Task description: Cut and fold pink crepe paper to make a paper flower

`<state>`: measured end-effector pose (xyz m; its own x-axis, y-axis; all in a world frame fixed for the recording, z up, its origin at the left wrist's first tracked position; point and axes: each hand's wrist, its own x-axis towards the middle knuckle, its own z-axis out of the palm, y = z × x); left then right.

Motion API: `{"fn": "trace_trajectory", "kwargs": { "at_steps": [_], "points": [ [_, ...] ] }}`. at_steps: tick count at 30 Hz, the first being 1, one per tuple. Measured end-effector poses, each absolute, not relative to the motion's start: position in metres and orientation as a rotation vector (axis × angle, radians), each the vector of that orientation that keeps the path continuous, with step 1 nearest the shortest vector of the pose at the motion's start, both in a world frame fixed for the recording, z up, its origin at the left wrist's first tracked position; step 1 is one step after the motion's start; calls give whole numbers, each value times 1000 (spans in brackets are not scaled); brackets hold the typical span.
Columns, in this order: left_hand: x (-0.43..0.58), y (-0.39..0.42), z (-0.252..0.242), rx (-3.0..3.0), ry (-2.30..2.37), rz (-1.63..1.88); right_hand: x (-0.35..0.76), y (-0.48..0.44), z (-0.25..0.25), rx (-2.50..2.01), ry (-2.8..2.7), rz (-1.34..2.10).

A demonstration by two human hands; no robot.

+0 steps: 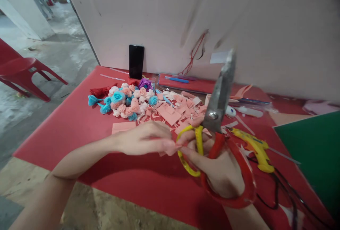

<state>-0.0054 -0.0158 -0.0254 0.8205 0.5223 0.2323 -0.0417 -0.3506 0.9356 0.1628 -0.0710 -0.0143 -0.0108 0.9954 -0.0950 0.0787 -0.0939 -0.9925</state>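
Note:
My right hand [224, 173] is closed round large scissors [220, 99], their worn metal blades together and pointing up. One handle loop is yellow, the other red and wider. My left hand [148, 139] is closed in a pinch on a small pink paper piece [179, 147], mostly hidden by the fingers. The thumb and fingertips of the right hand meet the left fingertips at this same piece. Just beyond the hands lie loose pink paper scraps [170, 113]. Left of the scraps is a pile of paper flowers [119, 99] in blue, peach, white and purple.
The table is red [127, 187]. A yellow glue gun [251, 145] with its dark cord lies at the right, near a green board [313, 152]. A phone [136, 61] leans against the pale wall panel [170, 21]. A red chair [23, 70] stands at the left.

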Motion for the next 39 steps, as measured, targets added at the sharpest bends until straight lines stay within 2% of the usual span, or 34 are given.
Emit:
{"fn": "trace_trajectory", "kwargs": {
  "at_steps": [6, 11, 17, 20, 25, 31, 39],
  "points": [
    [-1, -15, -32, 1347, 116, 309, 159, -79, -6, -1164, -1097, 1340],
    [1, -20, -33, 1219, 179, 330, 162, -80, -9, -1269, -1164, 1170],
    [0, -33, -29, 1656, 431, 858, 165, -79, -12, -1351, -1195, 1037],
    [1, -36, -27, 1844, 411, 1001, 166, -78, -11, -1298, -1220, 1048],
    [4, -37, -26, 2081, 386, 1051, 165, -80, -9, -1289, -1334, 1064],
    [6, -36, -26, 2246, 419, 1075, 157, -87, -7, -1434, -1065, 1099],
    [5, -33, -27, 2231, 371, 1027, 164, -77, -17, -1275, -1173, 1231]
  ]
}}
